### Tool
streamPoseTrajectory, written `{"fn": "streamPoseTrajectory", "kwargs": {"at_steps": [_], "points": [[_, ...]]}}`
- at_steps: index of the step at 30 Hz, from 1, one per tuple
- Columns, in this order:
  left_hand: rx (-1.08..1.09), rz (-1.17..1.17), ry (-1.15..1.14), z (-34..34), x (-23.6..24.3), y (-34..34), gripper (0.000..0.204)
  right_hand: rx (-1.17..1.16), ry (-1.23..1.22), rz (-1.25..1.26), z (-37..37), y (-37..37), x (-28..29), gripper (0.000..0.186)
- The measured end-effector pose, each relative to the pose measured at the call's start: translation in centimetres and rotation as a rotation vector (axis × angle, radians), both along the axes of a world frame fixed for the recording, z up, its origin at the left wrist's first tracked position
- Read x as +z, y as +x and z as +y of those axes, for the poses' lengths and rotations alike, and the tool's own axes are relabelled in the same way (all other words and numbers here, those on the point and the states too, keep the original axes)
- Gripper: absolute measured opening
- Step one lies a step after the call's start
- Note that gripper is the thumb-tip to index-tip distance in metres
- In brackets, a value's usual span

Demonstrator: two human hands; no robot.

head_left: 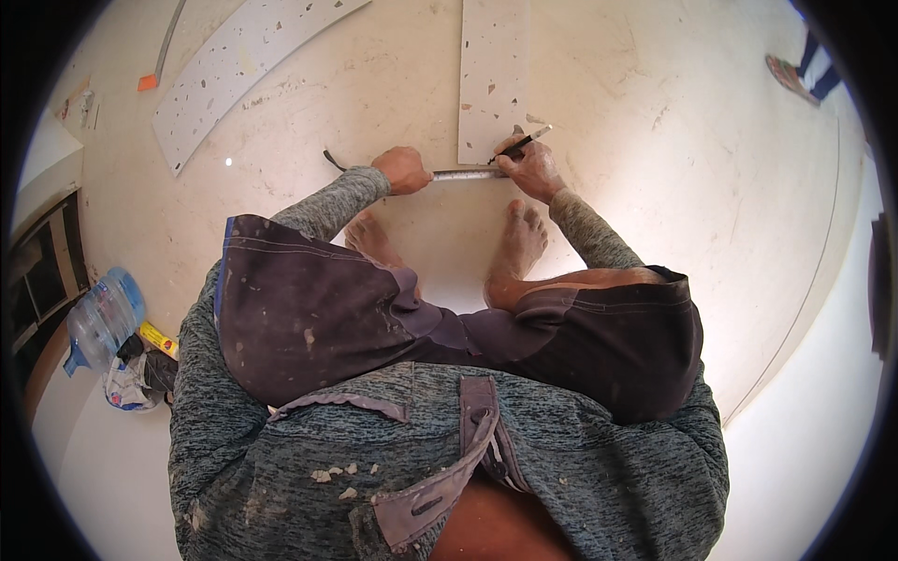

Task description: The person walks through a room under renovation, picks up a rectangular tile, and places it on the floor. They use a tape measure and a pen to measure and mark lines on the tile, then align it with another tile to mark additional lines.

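Between my two hands runs a silver strip of tape measure [468, 175], stretched across just below the near end of a long white speckled board [493, 84]. My left hand [404, 170] is closed around its left end; the case is hidden in the fist, and a black strap pokes out beyond the wrist. My right hand [532, 170] grips a black pen [526, 143] with a white end, its tip down by the board's near edge. Those right fingers also rest at the right end of the tape.
A curved speckled board [234, 70] lies at the far left, near a thin strip with an orange end [148, 83]. My bare feet [516, 245] stand just behind the tape. At left are a blue water jug [105, 313] and a bag [131, 381]. Another person's foot [790, 79] shows far right.
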State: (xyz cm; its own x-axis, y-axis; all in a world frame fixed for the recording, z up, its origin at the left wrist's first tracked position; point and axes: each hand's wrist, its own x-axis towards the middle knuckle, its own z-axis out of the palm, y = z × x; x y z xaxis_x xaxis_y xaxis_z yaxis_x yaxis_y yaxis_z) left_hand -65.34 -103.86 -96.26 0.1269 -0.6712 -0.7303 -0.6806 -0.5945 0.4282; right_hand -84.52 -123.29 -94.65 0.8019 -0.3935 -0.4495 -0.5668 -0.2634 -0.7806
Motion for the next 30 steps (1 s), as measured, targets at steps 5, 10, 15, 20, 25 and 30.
{"fn": "streamPoseTrajectory", "kwargs": {"at_steps": [5, 10, 15, 20, 25, 30], "points": [[0.003, 0.021, 0.016, 0.0, 0.0, 0.3, 0.045, 0.027, -0.048, 0.017, 0.1, -0.1, 0.0, 0.023], [-0.016, -0.02, -0.029, 0.4, -0.3, 0.3, 0.044, 0.013, 0.017, -0.013, -0.2, -0.2, -0.4, 0.023], [-0.05, -0.019, -0.038, 0.2, -0.1, 0.6, 0.044, -0.169, 0.104, -0.047, -1.7, -0.4, -0.7, 0.023], [-0.041, -0.026, -0.044, -0.2, 0.0, 0.8, 0.045, -0.229, 0.132, -0.076, -3.0, -0.6, -1.7, 0.024], [-0.059, -0.03, -0.039, -0.6, 0.2, 1.2, 0.045, -0.249, 0.149, -0.082, -3.1, -0.7, -1.6, 0.024], [-0.122, -0.042, -0.098, -0.5, -0.4, 1.3, 0.045, -0.242, 0.151, -0.069, -3.1, -0.8, -1.6, 0.023]]}}
